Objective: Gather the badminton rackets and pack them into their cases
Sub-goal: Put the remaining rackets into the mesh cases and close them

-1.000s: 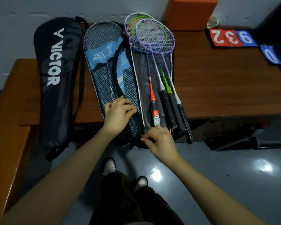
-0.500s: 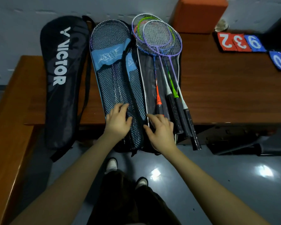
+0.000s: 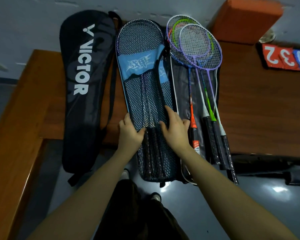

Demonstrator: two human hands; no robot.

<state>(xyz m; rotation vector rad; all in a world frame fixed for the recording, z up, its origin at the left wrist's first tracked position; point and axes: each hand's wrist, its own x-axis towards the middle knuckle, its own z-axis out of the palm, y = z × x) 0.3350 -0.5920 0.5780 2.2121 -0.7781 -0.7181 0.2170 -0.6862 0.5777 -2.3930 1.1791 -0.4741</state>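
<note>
**Two hands on a mesh racket case at a table's edge**

Nearest the viewer, the left hand [image 3: 129, 134] grips the left edge of a mesh racket case [image 3: 145, 94], thumb curled over it. The right hand [image 3: 176, 131] lies flat on the case's right side, fingers spread and straight. The case is dark netting with a blue printed band, rackets visible inside. Right of it, loose rackets [image 3: 200, 80] lie on an open dark case. Left of it lies a black Victor bag [image 3: 84, 87]. All rest on a brown wooden table [image 3: 260, 108] against a grey wall [image 3: 24, 23].
</note>
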